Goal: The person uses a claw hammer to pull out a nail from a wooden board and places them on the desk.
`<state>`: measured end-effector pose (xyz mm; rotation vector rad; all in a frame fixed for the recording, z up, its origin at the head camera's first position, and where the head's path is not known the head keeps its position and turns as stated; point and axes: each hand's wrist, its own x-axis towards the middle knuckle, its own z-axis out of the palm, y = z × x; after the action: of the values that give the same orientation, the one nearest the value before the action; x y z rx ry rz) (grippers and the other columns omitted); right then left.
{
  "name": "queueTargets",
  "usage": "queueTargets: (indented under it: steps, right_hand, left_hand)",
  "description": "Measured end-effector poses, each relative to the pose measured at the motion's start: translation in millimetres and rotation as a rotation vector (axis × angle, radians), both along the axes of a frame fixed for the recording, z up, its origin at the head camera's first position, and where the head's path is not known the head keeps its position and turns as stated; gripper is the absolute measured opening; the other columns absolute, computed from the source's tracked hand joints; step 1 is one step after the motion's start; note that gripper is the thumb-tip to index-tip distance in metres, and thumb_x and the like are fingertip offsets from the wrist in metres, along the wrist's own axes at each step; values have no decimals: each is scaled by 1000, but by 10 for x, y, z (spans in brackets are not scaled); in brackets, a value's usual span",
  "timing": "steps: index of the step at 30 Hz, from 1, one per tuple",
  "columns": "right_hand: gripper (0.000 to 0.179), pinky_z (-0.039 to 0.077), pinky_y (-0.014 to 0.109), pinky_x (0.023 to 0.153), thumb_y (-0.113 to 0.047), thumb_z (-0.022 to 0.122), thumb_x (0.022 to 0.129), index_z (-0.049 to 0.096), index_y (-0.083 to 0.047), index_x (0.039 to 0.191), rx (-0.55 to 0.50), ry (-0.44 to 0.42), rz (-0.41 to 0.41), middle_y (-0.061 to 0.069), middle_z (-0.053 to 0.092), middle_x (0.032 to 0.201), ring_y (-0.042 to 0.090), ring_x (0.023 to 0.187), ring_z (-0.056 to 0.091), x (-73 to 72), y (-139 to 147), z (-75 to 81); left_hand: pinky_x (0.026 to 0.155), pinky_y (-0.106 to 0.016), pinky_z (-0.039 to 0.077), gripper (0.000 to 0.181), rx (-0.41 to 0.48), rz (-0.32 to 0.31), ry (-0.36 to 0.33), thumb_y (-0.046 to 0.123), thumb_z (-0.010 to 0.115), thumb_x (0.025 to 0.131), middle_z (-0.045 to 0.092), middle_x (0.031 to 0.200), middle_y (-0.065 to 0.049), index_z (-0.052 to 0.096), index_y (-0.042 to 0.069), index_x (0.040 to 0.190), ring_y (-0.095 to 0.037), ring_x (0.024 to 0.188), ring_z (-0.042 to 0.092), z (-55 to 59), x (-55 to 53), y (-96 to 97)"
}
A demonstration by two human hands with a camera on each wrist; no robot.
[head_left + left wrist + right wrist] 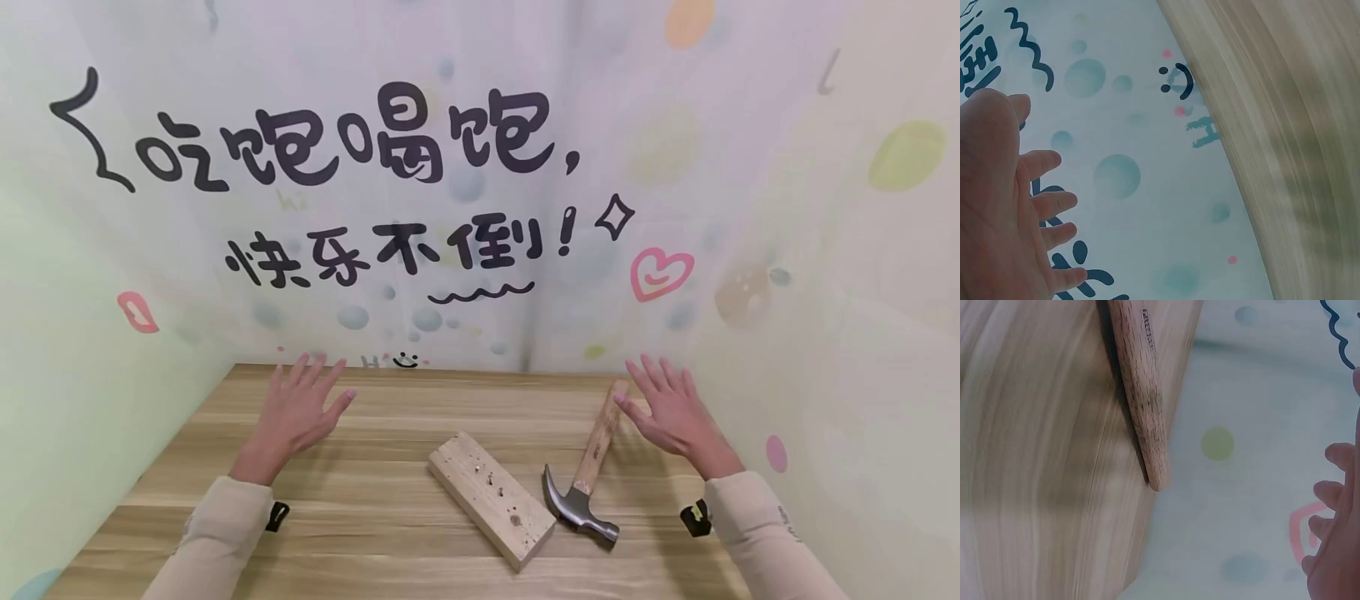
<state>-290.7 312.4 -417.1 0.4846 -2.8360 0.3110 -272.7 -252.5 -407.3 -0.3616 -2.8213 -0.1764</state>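
Both hands are held out over the table with fingers spread and nothing in them. My left hand (295,414) is over the left part of the table, and its spread fingers show in the left wrist view. Over the right side is my right hand (671,412), its thumb overlapping the end of the hammer's handle in the head view. The claw hammer (596,446) lies with its wooden handle pointing to the back and its steel head (577,507) toward the front. Left of it lies a wooden block (491,498) with several nails or holes along its top.
The wood-grain table (360,500) ends at a printed curtain (480,333) with dark lettering. Pale walls of the same cloth stand at left and right. Dark straps (277,516) show at both wrists by the sleeves.
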Motion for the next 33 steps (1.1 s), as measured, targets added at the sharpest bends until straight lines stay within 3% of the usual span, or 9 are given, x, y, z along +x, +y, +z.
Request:
queueTargets:
  steps: [3, 7, 10, 18, 25, 33]
  right_hand:
    - [69, 6, 68, 113, -52, 44, 101, 35, -6, 152, 4, 31, -5, 26, 30, 156, 50, 145, 17, -2, -17, -43]
    - [61, 21, 67, 109, -45, 52, 99, 48, -3, 144, -18, 91, -6, 27, 48, 144, 50, 135, 36, -9, -51, -94]
    - [55, 30, 65, 102, -39, 57, 98, 54, -1, 138, -39, 89, -14, 27, 57, 135, 49, 126, 48, -19, -79, -143]
    - [56, 38, 71, 89, -36, 55, 101, 47, -2, 144, -122, -80, -78, 29, 55, 135, 52, 120, 53, -20, -119, -252]
    - [59, 48, 62, 85, -32, 54, 102, 38, 4, 146, -233, -253, -92, 37, 59, 123, 51, 108, 61, -59, -111, -356]
    - [59, 52, 53, 84, -33, 49, 104, 41, 11, 141, -359, -340, -176, 35, 62, 118, 44, 102, 64, -102, -122, -426]
  left_hand:
    - [112, -70, 13, 62, 0, 2, 5, 49, 37, 104, 34, 154, -27, 39, 8, 151, -50, 143, 23, -10, -8, 18]
    - [110, -70, 20, 60, -1, -5, 7, 48, 38, 104, 39, 151, -27, 43, 7, 148, -50, 141, 29, -27, -33, 71]
    - [108, -70, 24, 59, 10, -15, -3, 48, 38, 104, 43, 148, -26, 46, 7, 146, -50, 139, 32, -50, -52, 137]
    - [106, -67, 29, 58, 40, -34, -22, 46, 39, 104, 48, 145, -23, 49, 4, 143, -46, 135, 39, -99, -98, 350]
    - [105, -66, 32, 60, 81, -53, -72, 49, 37, 105, 47, 146, -21, 47, 5, 146, -45, 135, 41, -155, -126, 494]
    - [102, -67, 34, 58, 93, -58, -105, 47, 40, 104, 49, 144, -23, 46, 7, 146, -47, 133, 43, -195, -125, 669]
